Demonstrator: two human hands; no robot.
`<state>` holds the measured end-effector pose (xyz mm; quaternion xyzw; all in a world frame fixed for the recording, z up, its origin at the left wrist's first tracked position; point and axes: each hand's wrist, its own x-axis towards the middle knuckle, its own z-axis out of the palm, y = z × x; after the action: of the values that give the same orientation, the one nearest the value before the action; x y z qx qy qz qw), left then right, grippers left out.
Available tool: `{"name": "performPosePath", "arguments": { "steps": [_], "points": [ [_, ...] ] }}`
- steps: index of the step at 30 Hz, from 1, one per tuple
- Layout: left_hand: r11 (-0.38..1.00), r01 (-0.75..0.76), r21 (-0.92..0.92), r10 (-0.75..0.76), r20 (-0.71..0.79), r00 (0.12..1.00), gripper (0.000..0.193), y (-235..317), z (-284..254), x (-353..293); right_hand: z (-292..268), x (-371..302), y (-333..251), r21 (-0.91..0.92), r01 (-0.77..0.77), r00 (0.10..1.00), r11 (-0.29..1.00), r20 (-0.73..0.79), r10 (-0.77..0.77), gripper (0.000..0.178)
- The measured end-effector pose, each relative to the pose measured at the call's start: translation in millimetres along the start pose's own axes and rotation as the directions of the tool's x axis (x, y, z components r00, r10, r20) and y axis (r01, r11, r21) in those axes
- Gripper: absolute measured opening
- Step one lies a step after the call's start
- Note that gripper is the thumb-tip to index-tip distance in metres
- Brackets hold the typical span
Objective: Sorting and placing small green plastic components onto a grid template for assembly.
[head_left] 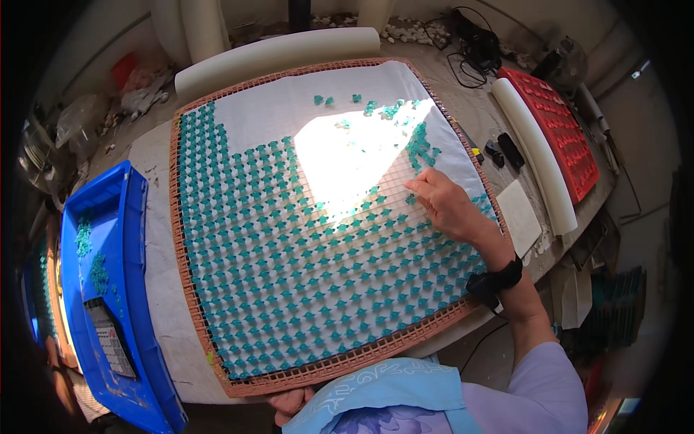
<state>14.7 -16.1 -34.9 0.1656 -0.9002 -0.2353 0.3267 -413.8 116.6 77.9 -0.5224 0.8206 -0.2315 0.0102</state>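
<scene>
The person's right hand [448,202], fingers bent narrow though I could not tell whether they held anything, was beside a loose heap of small teal translucent pieces [419,143], presumably kept within reach. Matching teal rows [348,237] lay spaced across a white gridded sheet [253,126], perhaps to stay apart. The left hand [289,401], its grip hidden, was by the brown lattice tray's near rim [289,380], possibly steadying it.
</scene>
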Motion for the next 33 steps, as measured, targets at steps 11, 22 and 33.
{"name": "performPosePath", "arguments": {
  "steps": [11, 22, 33],
  "points": [
    [0.998, -0.070, -0.009, 0.071, 0.079, 0.994, 0.020, 0, -14, 11, -3, -7, -1, -0.015, -0.048, 0.996, 0.999, 0.071, 0.049, 0.009],
    [0.993, -0.118, 0.007, 0.117, 0.072, 0.991, 0.017, -3, -13, 10, -3, -14, -2, 0.064, -0.023, 0.998, 0.998, 0.053, 0.019, 0.009],
    [0.994, -0.108, 0.031, 0.106, 0.067, 0.992, 0.015, -3, -12, 10, -1, -14, -5, 0.075, -0.041, 0.998, 0.996, 0.051, 0.038, 0.010]
  ]
}}
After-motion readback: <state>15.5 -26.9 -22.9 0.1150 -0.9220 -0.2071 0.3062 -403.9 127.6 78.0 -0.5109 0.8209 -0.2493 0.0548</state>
